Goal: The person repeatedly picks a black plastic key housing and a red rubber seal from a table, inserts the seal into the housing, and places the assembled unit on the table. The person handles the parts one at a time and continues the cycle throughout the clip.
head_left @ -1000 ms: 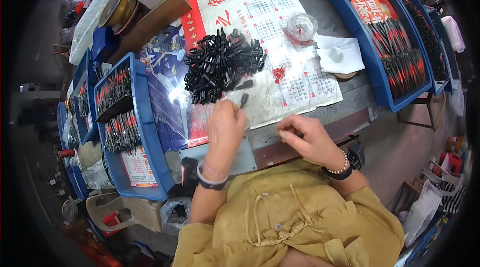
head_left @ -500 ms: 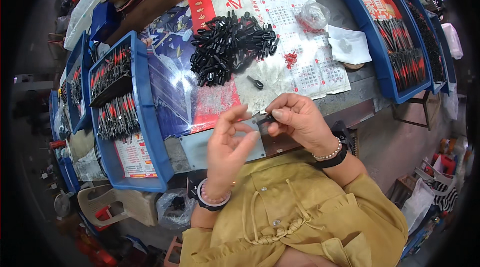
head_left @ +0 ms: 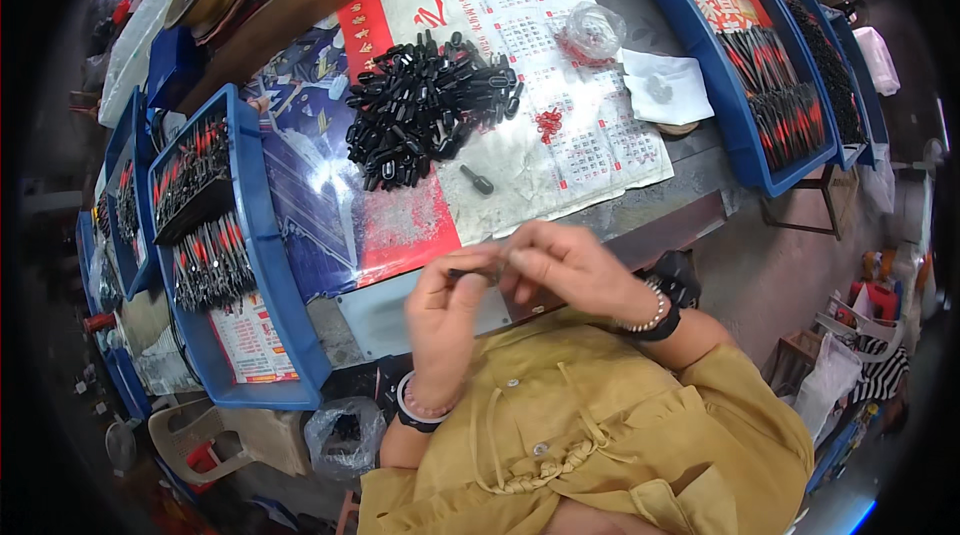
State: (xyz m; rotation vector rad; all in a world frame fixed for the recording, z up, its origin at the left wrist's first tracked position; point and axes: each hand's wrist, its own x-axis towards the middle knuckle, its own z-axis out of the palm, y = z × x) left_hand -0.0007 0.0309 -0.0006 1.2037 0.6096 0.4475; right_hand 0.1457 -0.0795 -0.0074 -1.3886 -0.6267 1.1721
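Note:
In front of my waist, at the table's near edge, both hands meet. My left hand [head_left: 440,325] pinches a small black plastic piece [head_left: 463,274] between thumb and fingers. My right hand [head_left: 575,273] is right beside it, fingertips pressed together and blurred; what they grip, if anything, is too small to make out. Beyond my hands one loose black loop-ended piece [head_left: 477,180] lies on the paper sheet. Farther back is a large pile of similar black pieces [head_left: 425,115]. A small heap of red bits [head_left: 548,125] lies to the right of the pile.
A blue tray [head_left: 285,325] of black-and-red parts stands at left, and another blue tray [head_left: 740,150] at right. A clear plastic bag [head_left: 592,32] and a white paper [head_left: 665,87] lie on the table's right. A metal plate [head_left: 375,315] sits at the near edge.
The black piece has passed from my right fingers to my left, which have closed on it. My right hand has moved left against the left hand. The view has shifted slightly.

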